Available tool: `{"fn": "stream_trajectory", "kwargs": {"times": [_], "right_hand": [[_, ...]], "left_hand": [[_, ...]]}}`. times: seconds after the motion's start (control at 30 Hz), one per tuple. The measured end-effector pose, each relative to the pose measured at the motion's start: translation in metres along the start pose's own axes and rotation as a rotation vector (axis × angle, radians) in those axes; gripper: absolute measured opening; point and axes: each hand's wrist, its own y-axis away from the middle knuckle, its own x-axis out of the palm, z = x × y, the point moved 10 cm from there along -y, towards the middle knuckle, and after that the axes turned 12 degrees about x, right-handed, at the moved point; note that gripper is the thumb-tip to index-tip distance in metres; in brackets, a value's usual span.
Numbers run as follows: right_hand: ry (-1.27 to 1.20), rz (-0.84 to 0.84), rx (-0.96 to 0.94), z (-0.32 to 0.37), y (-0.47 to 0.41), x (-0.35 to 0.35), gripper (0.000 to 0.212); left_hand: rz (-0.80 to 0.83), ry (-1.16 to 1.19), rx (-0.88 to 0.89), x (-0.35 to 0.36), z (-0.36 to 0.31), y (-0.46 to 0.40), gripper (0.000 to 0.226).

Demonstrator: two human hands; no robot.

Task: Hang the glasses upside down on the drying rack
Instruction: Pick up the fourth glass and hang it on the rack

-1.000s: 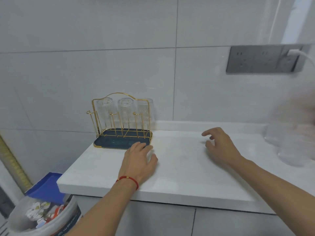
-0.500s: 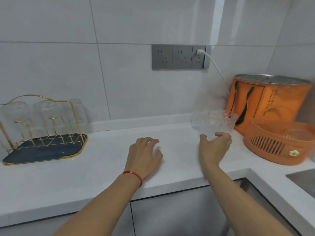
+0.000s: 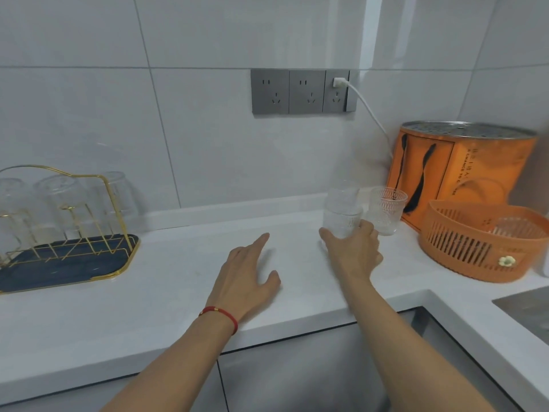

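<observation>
A gold wire drying rack (image 3: 117, 203) on a dark blue tray (image 3: 68, 266) stands at the left, with three clear glasses (image 3: 58, 193) hanging upside down on its back pegs. My right hand (image 3: 355, 252) is wrapped around the base of a clear glass (image 3: 341, 220) standing on the white counter (image 3: 148, 307). Another glass (image 3: 346, 190) stands behind it, and a patterned glass (image 3: 386, 209) stands upright to its right. My left hand (image 3: 248, 279) rests flat on the counter, fingers spread, holding nothing.
An orange plastic basket (image 3: 475, 248) with a glass inside sits at the right, in front of an orange bag (image 3: 457, 171) under a metal lid. A white cable (image 3: 371, 111) runs from the wall sockets. A sink edge (image 3: 523, 310) shows at the far right.
The view has swung right from the rack to the loose glasses. My right hand has reached forward and closed around the nearest glass. My left hand has stayed on the counter.
</observation>
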Motion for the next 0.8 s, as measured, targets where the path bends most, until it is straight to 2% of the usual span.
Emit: {"fn": "stream_trajectory", "kwargs": {"times": [0.1,0.2,0.27,0.33,0.4,0.43,0.5,0.53,0.6,0.63,0.73,0.8], "right_hand": [[-0.073,0.204,-0.188,0.021,0.023,0.018,0.085],[-0.101,0.398,-0.558,0.056,0.073,0.028,0.08],[-0.079,0.468,-0.813,0.07,0.108,0.032,0.079],[-0.068,0.447,-0.995,0.079,0.136,0.032,0.083],[-0.111,0.454,-1.04,0.083,0.157,0.035,0.089],[-0.143,0.498,-0.996,0.083,0.163,0.04,0.092],[-0.22,0.699,-0.779,0.083,0.171,0.056,0.092],[-0.286,0.847,-0.636,0.083,0.177,0.067,0.085],[-0.481,1.146,-0.344,0.086,0.2,0.089,0.057],[-0.553,1.225,-0.235,0.091,0.211,0.098,0.047],[-0.654,1.309,-0.076,0.107,0.242,0.116,0.047],[-0.694,1.297,-0.044,0.122,0.257,0.12,0.047]], "left_hand": [[-0.041,0.104,-0.028,-0.004,0.0,0.001,0.083],[-0.128,0.267,-0.056,-0.013,-0.007,0.004,0.102],[-0.221,0.416,-0.105,-0.023,-0.008,0.01,0.111],[-0.315,0.509,-0.172,-0.035,-0.002,0.02,0.103],[-0.396,0.537,-0.217,-0.054,0.006,0.031,0.082],[-0.424,0.553,-0.23,-0.064,0.009,0.037,0.076],[-0.46,0.641,-0.258,-0.083,0.017,0.047,0.07],[-0.474,0.714,-0.273,-0.092,0.022,0.052,0.066],[-0.486,0.845,-0.295,-0.11,0.032,0.062,0.062],[-0.48,0.869,-0.299,-0.119,0.037,0.068,0.062],[-0.469,0.835,-0.305,-0.146,0.055,0.088,0.069],[-0.45,0.811,-0.318,-0.166,0.072,0.104,0.075]]}}
